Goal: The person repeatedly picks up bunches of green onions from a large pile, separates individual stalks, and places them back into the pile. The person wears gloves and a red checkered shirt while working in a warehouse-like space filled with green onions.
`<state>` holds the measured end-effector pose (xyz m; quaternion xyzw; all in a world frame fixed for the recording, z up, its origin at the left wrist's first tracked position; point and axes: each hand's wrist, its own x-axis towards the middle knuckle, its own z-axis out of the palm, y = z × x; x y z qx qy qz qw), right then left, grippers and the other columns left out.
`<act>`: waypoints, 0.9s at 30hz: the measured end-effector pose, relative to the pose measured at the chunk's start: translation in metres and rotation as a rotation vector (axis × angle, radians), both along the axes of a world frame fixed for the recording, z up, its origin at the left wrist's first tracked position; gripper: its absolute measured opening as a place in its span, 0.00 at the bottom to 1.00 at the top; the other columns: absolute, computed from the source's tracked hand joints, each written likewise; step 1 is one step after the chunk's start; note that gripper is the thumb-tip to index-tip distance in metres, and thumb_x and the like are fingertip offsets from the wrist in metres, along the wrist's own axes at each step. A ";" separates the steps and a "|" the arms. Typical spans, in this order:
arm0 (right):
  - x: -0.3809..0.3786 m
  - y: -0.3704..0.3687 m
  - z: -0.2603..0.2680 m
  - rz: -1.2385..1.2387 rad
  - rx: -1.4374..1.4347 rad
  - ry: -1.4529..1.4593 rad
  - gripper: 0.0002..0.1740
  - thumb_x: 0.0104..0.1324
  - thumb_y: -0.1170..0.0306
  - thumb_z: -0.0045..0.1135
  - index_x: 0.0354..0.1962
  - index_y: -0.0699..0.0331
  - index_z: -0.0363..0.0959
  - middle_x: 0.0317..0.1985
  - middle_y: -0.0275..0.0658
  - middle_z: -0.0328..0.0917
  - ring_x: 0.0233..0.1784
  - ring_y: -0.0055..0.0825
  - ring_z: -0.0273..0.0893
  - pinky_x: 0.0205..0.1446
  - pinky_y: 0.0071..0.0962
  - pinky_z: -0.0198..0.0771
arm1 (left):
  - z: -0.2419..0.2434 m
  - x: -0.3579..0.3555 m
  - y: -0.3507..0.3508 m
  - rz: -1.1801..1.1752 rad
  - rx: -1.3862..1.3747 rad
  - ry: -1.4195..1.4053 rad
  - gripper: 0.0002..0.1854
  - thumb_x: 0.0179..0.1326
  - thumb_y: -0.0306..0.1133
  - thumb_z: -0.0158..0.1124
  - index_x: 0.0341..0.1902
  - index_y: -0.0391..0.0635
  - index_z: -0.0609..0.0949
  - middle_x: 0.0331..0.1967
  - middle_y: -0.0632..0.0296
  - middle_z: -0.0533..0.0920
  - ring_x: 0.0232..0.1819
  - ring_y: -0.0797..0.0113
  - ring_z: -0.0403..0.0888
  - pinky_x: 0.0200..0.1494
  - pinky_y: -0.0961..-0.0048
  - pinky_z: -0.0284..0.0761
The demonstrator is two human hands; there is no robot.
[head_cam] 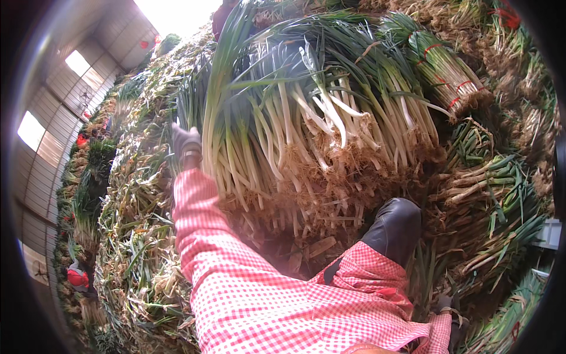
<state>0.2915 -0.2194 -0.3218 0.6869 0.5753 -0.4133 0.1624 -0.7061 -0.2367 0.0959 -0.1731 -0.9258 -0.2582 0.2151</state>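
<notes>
My left hand (187, 140), in a greyish glove, reaches out to the left end of a large heap of leeks (283, 128). Its thumb stands apart from the fingers beside green leaves; whether it grips any stalk is not clear. The leeks lie with white shanks and muddy roots towards me, green tops away. A few loose leeks (329, 110) rest across the top of the heap. Low at the right, my right hand (444, 303), also gloved, hangs beside my leg near dry leaves, small and partly shadowed. What its fingers do cannot be made out.
A leek bundle (455, 77) tied with red bands lies at the upper right. More leeks (491, 186) are stacked on my right. A long bank of discarded leaves (141, 221) runs along the left. Beyond it, a person in red headwear (78, 278) is near a panelled wall (48, 146).
</notes>
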 end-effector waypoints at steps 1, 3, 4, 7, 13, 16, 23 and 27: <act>-0.002 -0.004 0.003 0.086 0.053 -0.038 0.23 0.60 0.54 0.57 0.47 0.60 0.77 0.42 0.42 0.81 0.36 0.36 0.80 0.37 0.36 0.76 | -0.022 -0.003 -0.010 -0.006 0.035 0.069 0.48 0.48 0.51 0.70 0.67 0.33 0.64 0.51 0.43 0.80 0.55 0.56 0.79 0.55 0.65 0.74; -0.013 -0.007 0.015 -0.122 0.128 0.073 0.23 0.60 0.54 0.57 0.47 0.60 0.76 0.41 0.42 0.80 0.36 0.35 0.79 0.36 0.35 0.76 | -0.063 0.017 -0.004 -0.319 0.168 -0.174 0.46 0.52 0.47 0.71 0.69 0.34 0.63 0.53 0.47 0.79 0.47 0.56 0.81 0.45 0.62 0.77; -0.022 -0.008 0.024 -0.203 0.165 0.128 0.23 0.60 0.54 0.57 0.48 0.61 0.76 0.41 0.42 0.80 0.35 0.35 0.79 0.36 0.35 0.76 | -0.079 0.042 0.011 -0.506 0.258 -0.481 0.38 0.58 0.41 0.66 0.68 0.35 0.64 0.52 0.49 0.81 0.53 0.62 0.79 0.55 0.71 0.72; -0.043 0.005 0.064 -0.382 0.284 0.246 0.24 0.61 0.54 0.58 0.48 0.61 0.75 0.40 0.42 0.80 0.34 0.34 0.78 0.35 0.34 0.76 | -0.115 0.182 0.093 -0.756 0.405 -0.978 0.34 0.62 0.32 0.63 0.70 0.42 0.62 0.51 0.59 0.79 0.44 0.72 0.78 0.45 0.76 0.76; 0.020 0.032 0.143 -0.855 0.643 0.237 0.25 0.62 0.54 0.58 0.49 0.63 0.73 0.37 0.43 0.79 0.33 0.32 0.77 0.33 0.33 0.75 | -0.105 0.537 0.205 -1.627 0.123 -1.558 0.28 0.66 0.23 0.58 0.69 0.39 0.65 0.57 0.53 0.76 0.52 0.66 0.79 0.54 0.71 0.78; 0.083 0.019 0.153 -1.074 0.749 0.029 0.26 0.62 0.54 0.59 0.50 0.64 0.71 0.36 0.43 0.78 0.32 0.32 0.77 0.32 0.32 0.75 | -0.096 0.641 0.216 -2.024 -0.096 -1.492 0.28 0.64 0.25 0.62 0.68 0.38 0.66 0.53 0.55 0.79 0.52 0.68 0.79 0.53 0.75 0.77; 0.069 0.011 0.062 -0.851 0.583 -0.107 0.27 0.63 0.54 0.59 0.52 0.66 0.69 0.33 0.43 0.77 0.29 0.30 0.75 0.29 0.30 0.74 | -0.119 0.715 0.217 -2.179 -0.721 -1.059 0.31 0.61 0.27 0.65 0.67 0.38 0.67 0.50 0.51 0.82 0.51 0.65 0.81 0.56 0.70 0.76; 0.041 0.118 0.017 -0.505 1.083 -0.263 0.28 0.64 0.54 0.60 0.52 0.67 0.67 0.31 0.43 0.77 0.28 0.29 0.75 0.28 0.29 0.74 | -0.137 0.722 0.215 -2.227 -0.842 -1.066 0.34 0.58 0.28 0.68 0.68 0.37 0.66 0.50 0.47 0.82 0.51 0.61 0.83 0.55 0.69 0.77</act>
